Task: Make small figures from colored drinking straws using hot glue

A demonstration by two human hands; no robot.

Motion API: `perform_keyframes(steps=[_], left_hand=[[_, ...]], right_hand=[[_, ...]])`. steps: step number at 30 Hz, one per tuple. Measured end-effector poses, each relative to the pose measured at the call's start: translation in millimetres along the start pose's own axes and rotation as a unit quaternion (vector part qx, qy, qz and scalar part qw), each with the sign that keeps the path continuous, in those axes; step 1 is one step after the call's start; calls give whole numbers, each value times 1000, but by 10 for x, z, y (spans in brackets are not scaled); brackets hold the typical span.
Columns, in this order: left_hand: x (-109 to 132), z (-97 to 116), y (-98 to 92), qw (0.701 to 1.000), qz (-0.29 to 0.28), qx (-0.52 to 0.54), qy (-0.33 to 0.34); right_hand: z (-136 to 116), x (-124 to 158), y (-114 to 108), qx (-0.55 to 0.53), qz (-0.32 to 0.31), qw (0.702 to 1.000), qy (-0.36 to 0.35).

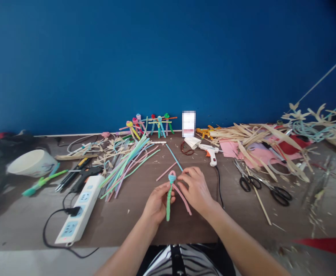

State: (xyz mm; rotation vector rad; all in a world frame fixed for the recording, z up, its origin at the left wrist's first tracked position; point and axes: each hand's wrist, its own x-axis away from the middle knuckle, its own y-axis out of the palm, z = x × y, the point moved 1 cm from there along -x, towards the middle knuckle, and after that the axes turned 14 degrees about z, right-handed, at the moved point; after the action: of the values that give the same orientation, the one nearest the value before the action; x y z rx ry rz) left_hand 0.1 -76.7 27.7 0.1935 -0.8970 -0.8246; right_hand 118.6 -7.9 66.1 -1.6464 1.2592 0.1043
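In the middle of the head view, my left hand [158, 201] pinches a small pipe cleaner figure [168, 203] with a pink loop on top, a light-blue wrapped band, a green leg and a pink leg. My right hand [195, 188] is at the figure's right side, its thumb and fingers bent close together by the blue band. A blue pipe cleaner [174, 156] runs up and left from those fingertips; the fingers partly hide its near end. Just left of it, a short pink pipe cleaner [166, 171] lies on the table.
Loose pipe cleaners [127, 165] and a white power strip [80, 211] lie left, near a white bowl [31, 163]. Finished figures [159, 124] lean against the blue wall. On the right are a white glue gun [210, 151], scissors [249, 182] and dried husks [242, 134].
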Motion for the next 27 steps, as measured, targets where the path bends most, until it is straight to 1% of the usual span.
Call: perform_keyframes(steps=[5, 12, 18, 22, 27], left_hand=[[-13, -28, 16, 1000, 14, 19, 9], [-7, -53, 48, 999, 21, 48, -4], [-28, -108, 22, 998, 29, 52, 8], [-70, -173, -15, 997, 43, 53, 24], [-80, -191, -20, 997, 35, 48, 51]], right_hand=[[-14, 14, 5, -5, -25, 999, -22], [-13, 56, 40, -2, -34, 999, -35], [-12, 71, 59, 2, -46, 998, -46], [-8, 101, 90, -3, -50, 998, -39], [29, 121, 111, -29, -62, 998, -1]])
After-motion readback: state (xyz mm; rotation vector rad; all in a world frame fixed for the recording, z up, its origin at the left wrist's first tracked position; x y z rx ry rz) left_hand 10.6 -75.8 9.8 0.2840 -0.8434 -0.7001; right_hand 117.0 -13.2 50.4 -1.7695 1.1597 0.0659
